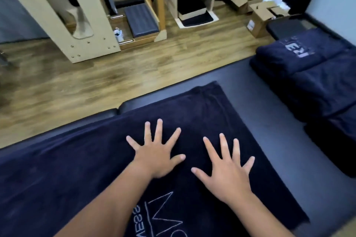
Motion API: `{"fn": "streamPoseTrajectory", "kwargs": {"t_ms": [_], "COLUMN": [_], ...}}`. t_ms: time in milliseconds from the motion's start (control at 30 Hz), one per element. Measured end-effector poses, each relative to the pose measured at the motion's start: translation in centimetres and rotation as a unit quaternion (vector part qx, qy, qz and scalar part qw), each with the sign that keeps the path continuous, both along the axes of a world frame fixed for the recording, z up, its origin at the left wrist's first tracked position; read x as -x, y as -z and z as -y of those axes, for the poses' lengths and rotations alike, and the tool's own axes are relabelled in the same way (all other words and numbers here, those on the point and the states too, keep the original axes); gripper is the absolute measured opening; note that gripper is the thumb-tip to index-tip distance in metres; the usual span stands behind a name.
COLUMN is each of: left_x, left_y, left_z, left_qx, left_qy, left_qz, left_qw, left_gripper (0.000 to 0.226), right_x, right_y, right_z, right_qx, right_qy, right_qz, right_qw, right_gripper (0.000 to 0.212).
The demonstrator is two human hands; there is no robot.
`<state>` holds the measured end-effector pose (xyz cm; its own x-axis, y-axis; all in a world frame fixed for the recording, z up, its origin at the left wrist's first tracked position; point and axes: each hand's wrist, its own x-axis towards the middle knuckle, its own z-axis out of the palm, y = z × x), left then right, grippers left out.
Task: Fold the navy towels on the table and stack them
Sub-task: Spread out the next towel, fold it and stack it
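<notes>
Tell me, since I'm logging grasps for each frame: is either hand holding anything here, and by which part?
Nothing is held. The left hand and right hand lie flat, fingers spread, pressing on the middle of the navy towel spread on the table.

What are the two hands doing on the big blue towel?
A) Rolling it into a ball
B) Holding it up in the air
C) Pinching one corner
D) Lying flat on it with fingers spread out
D: the left hand and the right hand both lie palm down on the towel, fingers straight and spread wide, gripping nothing.
</notes>
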<state>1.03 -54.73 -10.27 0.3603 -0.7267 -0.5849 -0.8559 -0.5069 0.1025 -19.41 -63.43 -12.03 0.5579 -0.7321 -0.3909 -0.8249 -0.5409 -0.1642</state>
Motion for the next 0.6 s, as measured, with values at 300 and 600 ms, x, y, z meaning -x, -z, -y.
{"fn": "streamPoseTrajectory", "kwargs": {"t_ms": [300,600], "left_x": [2.7,4.8], "left_y": [1.6,-2.2], "left_z": [16.6,26.0], "left_qx": [0.045,0.015], "left_qy": [0.121,0.33], "left_qz": [0.065,0.146], "left_qw": [0.99,0.932], "left_gripper": [0.076,0.066], "right_x": [11.0,13.4], "right_y": [0.4,0.1], "right_z": [-0.4,0.6], "right_qx": [0.006,0.077], "right_qy": [0.126,0.191], "right_qz": [-0.011,-0.001], "right_qw": [0.992,0.979], "right_gripper": [0.085,0.078]}}
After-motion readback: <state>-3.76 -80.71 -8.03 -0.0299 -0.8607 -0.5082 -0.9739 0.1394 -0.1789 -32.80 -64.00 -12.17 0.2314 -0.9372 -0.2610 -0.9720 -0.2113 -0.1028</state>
